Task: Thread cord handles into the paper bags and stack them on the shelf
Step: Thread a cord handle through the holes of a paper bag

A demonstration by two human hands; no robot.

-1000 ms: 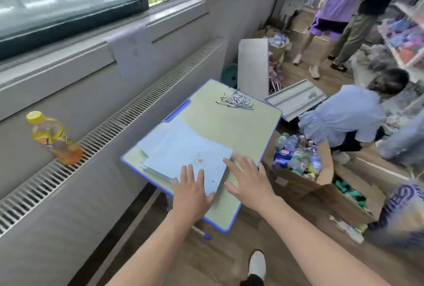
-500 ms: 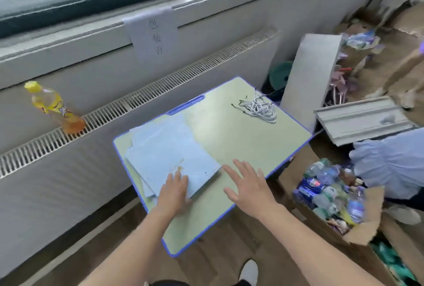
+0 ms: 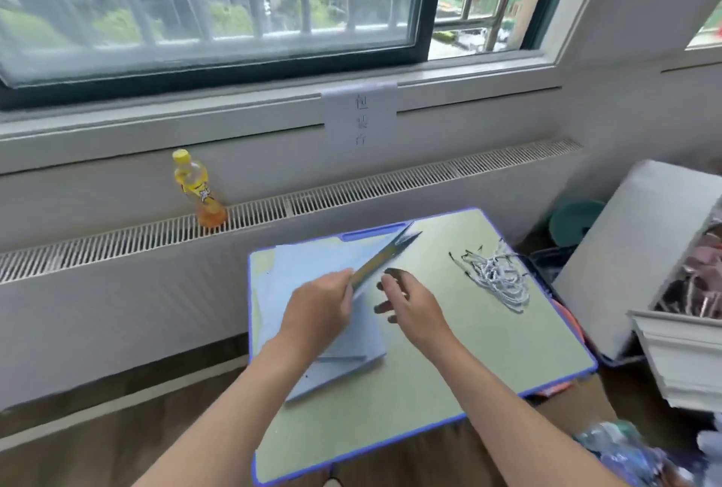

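A stack of flat light-blue paper bags (image 3: 351,346) lies on the left half of a small green desk (image 3: 469,353) with a blue rim. My left hand (image 3: 318,310) pinches the near edge of the top bag (image 3: 385,254) and tilts it up on edge, so it runs away toward the desk's far side. Just right of that bag my right hand (image 3: 410,307) hovers with fingers spread and loosely bent, holding nothing. A tangle of white cord handles (image 3: 498,279) with dark tips lies on the desk's right side.
A yellow-capped drink bottle (image 3: 199,189) stands on the radiator grille (image 3: 351,193) under the window. A paper sign (image 3: 360,117) hangs from the sill. A white board (image 3: 633,252), moulding (image 3: 680,361) and clutter crowd the right of the desk; plastic bottles (image 3: 625,455) lie at bottom right.
The view has swung to face the window. My left hand, earlier flat on the stack, has lifted the top bag onto its edge. My right hand has risen off the desk.
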